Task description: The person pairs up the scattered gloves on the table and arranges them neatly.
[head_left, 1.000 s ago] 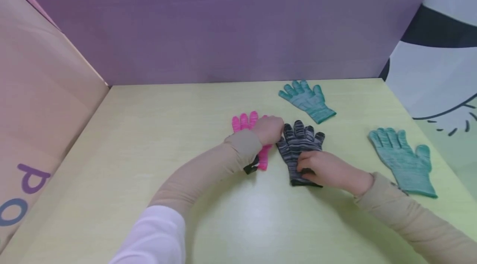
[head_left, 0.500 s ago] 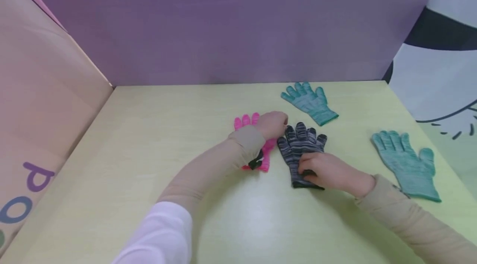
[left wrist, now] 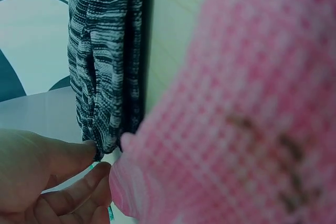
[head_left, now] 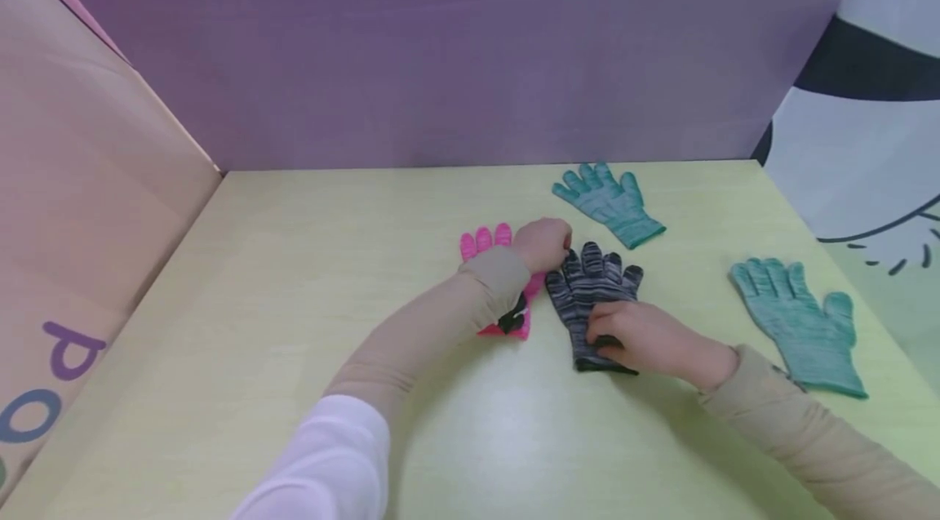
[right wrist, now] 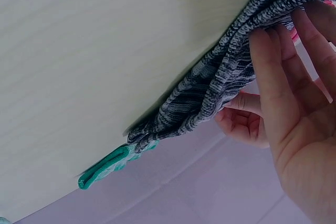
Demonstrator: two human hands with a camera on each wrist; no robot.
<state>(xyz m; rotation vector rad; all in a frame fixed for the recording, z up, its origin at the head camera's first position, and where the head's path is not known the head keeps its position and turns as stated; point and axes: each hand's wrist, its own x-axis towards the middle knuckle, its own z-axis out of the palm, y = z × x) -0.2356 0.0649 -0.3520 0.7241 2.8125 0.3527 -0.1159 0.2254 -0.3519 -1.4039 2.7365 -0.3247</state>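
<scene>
A black-and-grey striped knit glove (head_left: 583, 295) lies on the table, fingers pointing to the far side. My left hand (head_left: 545, 245) reaches over a pink glove (head_left: 520, 332) and pinches a fingertip of the striped glove, between thumb and forefinger in the left wrist view. The pink glove is partly hidden under that hand and sleeve; a dark patch shows near its cuff. My right hand (head_left: 642, 336) lies over the lower palm of the striped glove, thumb and fingers curled on its fabric. In the right wrist view the striped knit (right wrist: 210, 87) rises in folds at the fingertips.
A teal glove (head_left: 613, 203) lies at the back of the pale table (head_left: 294, 275). Another teal glove (head_left: 804, 324) is at the right, beyond the right forearm. A purple panel (head_left: 455, 55) closes off the back, with printed panels at both sides.
My left hand has edged slightly right along the striped glove's fingertips, uncovering more of the pink glove's cuff. The right hand stays in place on the striped glove.
</scene>
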